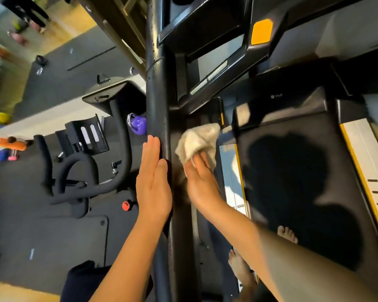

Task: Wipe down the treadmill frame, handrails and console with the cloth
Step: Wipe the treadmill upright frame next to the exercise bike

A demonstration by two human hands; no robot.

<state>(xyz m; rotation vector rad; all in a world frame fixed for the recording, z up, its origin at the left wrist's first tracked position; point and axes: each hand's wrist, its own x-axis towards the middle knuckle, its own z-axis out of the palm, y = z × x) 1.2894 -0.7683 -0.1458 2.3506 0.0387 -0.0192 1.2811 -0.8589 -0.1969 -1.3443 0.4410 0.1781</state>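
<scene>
Seemingly mid-wipe, the head view looks steeply down a black treadmill upright [157, 101] that runs from the top centre of the frame to the bottom. The left hand [154, 179] lies flat against the left side of this post, fingers straight and together, gripping nothing. Just right of the post, the right hand [202, 182] presses a pale, crumpled cloth [198, 141] against the dark frame, fingers extended over its lower part; whether the thumb pinches it underneath cannot be told.

Judging by its folds, the cloth is light, soft and limp, so it will bunch and slip unless bunched under the palm or pinched at a gathered edge. The post looks rigid and smooth-painted, likely to take firm pressure.

Above, at upper centre-right, the console [214, 62] with an orange-yellow button [261, 31] awaits. The treadmill belt [303, 171] fills the right; an exercise bike [85, 153] stands at left.
</scene>
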